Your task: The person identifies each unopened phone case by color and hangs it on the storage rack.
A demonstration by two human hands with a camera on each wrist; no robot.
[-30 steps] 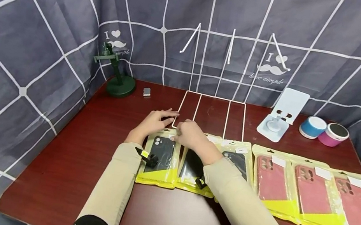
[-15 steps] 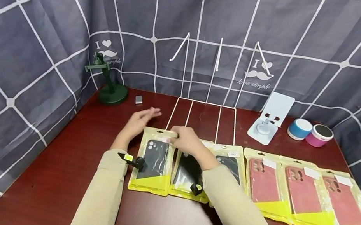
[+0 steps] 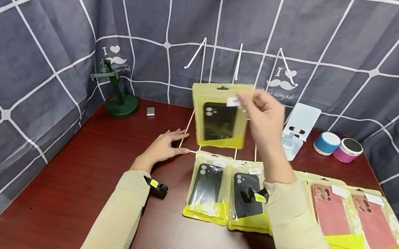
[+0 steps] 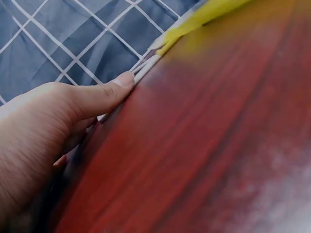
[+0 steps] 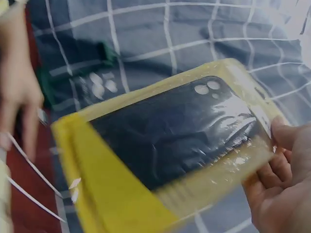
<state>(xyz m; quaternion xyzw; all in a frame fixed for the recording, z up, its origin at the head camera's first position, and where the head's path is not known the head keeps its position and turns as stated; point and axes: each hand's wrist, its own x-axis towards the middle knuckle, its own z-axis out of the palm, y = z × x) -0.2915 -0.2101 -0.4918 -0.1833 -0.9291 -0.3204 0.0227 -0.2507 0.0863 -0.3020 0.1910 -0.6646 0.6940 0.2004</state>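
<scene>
My right hand (image 3: 268, 118) pinches the top corner of a clear and yellow zip bag with a dark phone case (image 3: 219, 121) in it. The bag is raised over the base of a white wire rack (image 3: 195, 53), below its hooks. In the right wrist view the thumb lies on the bag's upper edge beside a white label. My left hand (image 3: 161, 149) rests at the rack's front left corner, fingers extended and thumb against the front wire. The left wrist view shows that thumb (image 4: 107, 94) along the white wire; its other fingers are mostly hidden.
Two bagged dark phone cases (image 3: 206, 186) lie in front of the rack. Bagged pink cases (image 3: 332, 211) lie to the right, one mostly behind my forearm. Behind are a green stand (image 3: 121, 105), a small grey block (image 3: 150, 111), a white phone stand (image 3: 304, 117), and blue (image 3: 327, 143) and pink (image 3: 348, 150) round speakers.
My right hand has lifted the leftmost bagged dark case off the table, up and to the right. My left hand lifted away leftward, then came back to the rack's corner.
</scene>
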